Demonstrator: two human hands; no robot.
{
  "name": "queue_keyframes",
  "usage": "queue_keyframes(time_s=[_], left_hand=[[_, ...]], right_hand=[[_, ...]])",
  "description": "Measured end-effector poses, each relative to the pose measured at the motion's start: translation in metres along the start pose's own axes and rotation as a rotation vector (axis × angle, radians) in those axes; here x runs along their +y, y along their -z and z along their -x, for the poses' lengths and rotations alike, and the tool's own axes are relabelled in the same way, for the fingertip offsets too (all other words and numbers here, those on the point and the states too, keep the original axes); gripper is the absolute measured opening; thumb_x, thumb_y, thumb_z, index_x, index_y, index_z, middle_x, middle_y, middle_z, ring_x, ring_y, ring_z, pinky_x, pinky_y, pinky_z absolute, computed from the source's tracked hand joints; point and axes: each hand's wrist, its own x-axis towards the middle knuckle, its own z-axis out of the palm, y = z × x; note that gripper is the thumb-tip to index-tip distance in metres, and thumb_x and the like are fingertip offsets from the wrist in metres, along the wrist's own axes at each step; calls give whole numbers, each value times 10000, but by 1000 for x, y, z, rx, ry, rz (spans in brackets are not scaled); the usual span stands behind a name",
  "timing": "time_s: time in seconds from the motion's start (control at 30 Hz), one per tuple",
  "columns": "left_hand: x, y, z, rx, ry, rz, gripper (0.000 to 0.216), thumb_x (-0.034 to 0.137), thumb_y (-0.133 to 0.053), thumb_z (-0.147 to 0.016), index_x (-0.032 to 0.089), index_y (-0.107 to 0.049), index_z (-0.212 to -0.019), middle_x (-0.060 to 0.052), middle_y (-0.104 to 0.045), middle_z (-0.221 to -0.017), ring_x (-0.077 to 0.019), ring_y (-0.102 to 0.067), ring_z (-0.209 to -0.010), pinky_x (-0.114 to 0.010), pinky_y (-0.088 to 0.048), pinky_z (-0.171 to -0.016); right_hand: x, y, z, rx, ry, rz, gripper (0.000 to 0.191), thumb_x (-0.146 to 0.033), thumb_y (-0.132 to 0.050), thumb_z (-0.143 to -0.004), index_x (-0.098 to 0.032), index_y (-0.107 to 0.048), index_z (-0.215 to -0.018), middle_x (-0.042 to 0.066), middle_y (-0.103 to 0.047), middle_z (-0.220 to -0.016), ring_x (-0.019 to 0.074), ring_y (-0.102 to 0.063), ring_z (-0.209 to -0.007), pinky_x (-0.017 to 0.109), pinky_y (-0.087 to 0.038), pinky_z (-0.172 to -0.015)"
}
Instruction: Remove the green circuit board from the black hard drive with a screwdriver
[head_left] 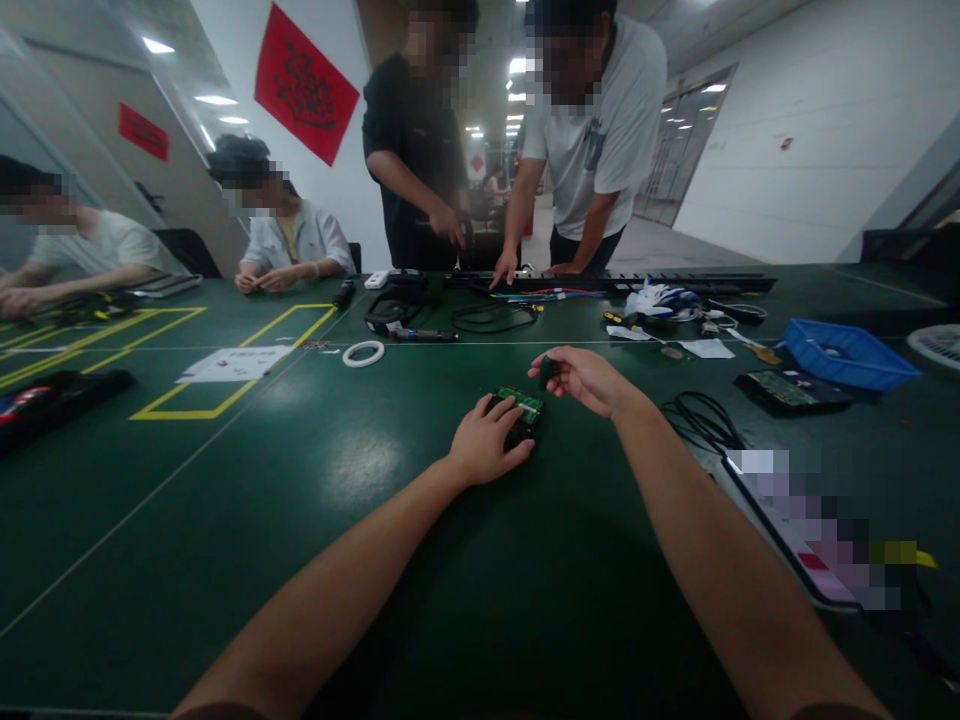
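A small black device with a green circuit board [520, 403] on top lies on the dark green table [315, 500] in front of me. My left hand [489, 442] rests on it, fingers curled over its near side and holding it down. Just above and to the right, my right hand [581, 378] hovers with the fingers pinched round a small dark object [547, 371], perhaps a tool handle, whose lower end I cannot make out.
Black cables [701, 420] and a tablet [795, 520] lie at my right. Farther right are another circuit board [791, 388] and a blue tray [847, 352]. A white tape ring [364, 353], papers [236, 363] and yellow floor-style markings lie left. Other people work at the far edge.
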Motion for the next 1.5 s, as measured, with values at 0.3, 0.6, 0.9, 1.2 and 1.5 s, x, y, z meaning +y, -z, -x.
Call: queue_keyframes(time_s=[0.3,0.6,0.9,1.2,1.5], left_hand=[[1,1,-1,-6,3,0,684,624,-540,-914,265,-485,-1493,-51,-452,-1566,-406,-285,-1480,-580,-354,-1160],[2,1,0,0,-2,-6,696,644,-518,-919,252,-487,-1492,-54,-446,-1571,-409,-289,-1478,-576,-357,-1161],[2,1,0,7,-5,-15,691,642,-515,-924,256,-482,-1496,-52,-448,-1570,-401,-286,-1480,-577,-360,-1161],[2,0,0,5,2,-11,687,621,-549,-912,254,-491,-1490,-51,-455,-1565,-408,-291,-1478,-579,-364,-1160],[1,-1,0,12,-4,-12,692,639,-527,-916,254,-492,-1490,-48,-450,-1569,-413,-296,-1473,-578,-366,-1156]], right_hand=[[-1,-2,2,17,-4,-29,213,-278,-561,-912,-152,-717,-980,129,-723,-940,157,-576,-640,276,-464,-540],[-3,-3,4,10,-23,-81,210,-275,-560,-918,-140,-717,-952,127,-677,-943,156,-577,-647,273,-473,-526],[-2,-3,4,-22,-32,-95,109,-274,-609,-923,-168,-630,-942,151,-735,-1023,181,-643,-693,307,-552,-624],[-2,-1,3,7,11,90,250,-342,-625,-911,-175,-711,-1076,130,-741,-1012,142,-577,-606,255,-417,-481],[-1,-2,1,111,105,150,195,-289,-629,-854,-140,-741,-911,122,-730,-952,131,-551,-630,254,-393,-505]])
